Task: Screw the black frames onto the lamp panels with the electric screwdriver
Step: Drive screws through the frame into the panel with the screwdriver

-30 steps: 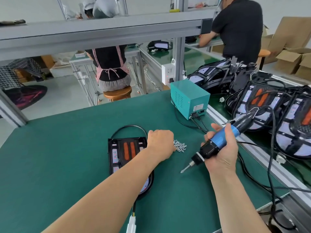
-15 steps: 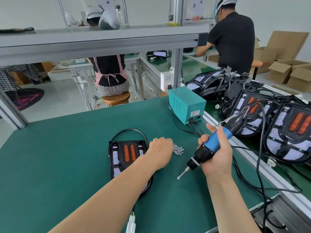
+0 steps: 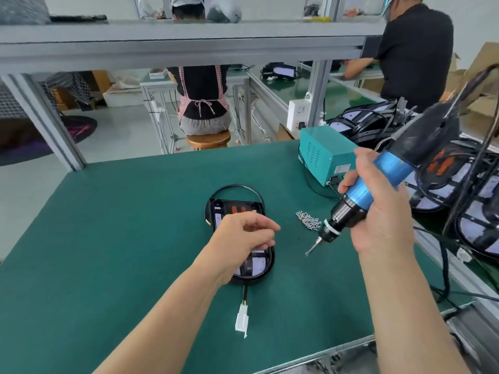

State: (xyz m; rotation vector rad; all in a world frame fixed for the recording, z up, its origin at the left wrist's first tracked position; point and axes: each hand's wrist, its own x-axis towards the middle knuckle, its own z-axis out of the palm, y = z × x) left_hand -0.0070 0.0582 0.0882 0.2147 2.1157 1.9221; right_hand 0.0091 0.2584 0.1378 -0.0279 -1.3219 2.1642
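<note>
One lamp panel, black frame on it, lies mid green mat. Left hand above it, fingertips drawn to thumb; contents unclear. Screws at panel's 3 o'clock. Right hand, fingers wrapping electric screwdriver, bit toward 7 o'clock.

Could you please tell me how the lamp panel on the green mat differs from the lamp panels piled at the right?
The single black-framed lamp panel lies flat on the green mat, partly hidden by the left hand; the piled black-framed lamp panels overlap and lean on one another. The single panel's cable ends in a free white connector; the pile's cables are tangled. Both show orange bars inside black frames.
</note>
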